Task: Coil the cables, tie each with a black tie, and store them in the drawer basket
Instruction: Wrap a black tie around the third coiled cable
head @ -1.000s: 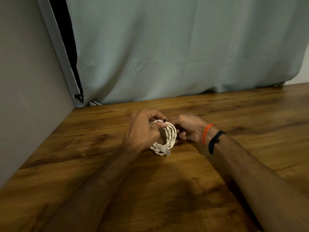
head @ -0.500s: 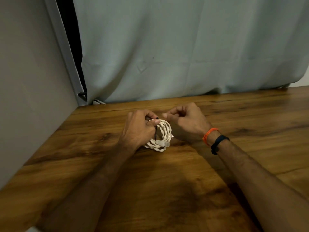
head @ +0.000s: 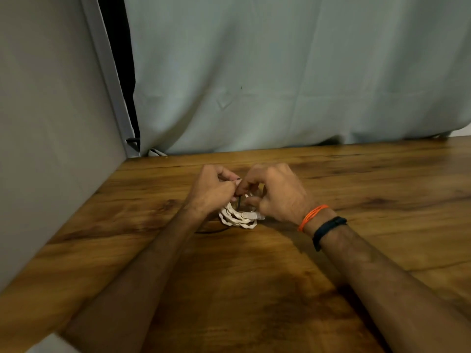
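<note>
Coiled cable: white, braided, wound in a small bundle; rests on the bench just above frame centre, between the two hands. Pale connector plug lies at the coil's 3 o'clock side, pointing toward the right hand.

Black tie: thin dark strand, rises from the coil's 12 o'clock edge up to the meeting fingertips; a dark tip shows at the left thumb. Whether it is knotted cannot be told.

Left hand: at the coil's 10 o'clock, fingers curled, thumb and forefinger pinching the upper end of the black tie.

Right hand: at the coil's 2 o'clock, fingers curled, forefinger and thumb pinching the black tie just beside the left fingertips; lower fingers touch the coil.

Right wrist: orange thread band, then black band toward 4 o'clock.

Surroundings: pale curtain at 12 o'clock behind the bench; grey wall panel at 9 o'clock.
</note>
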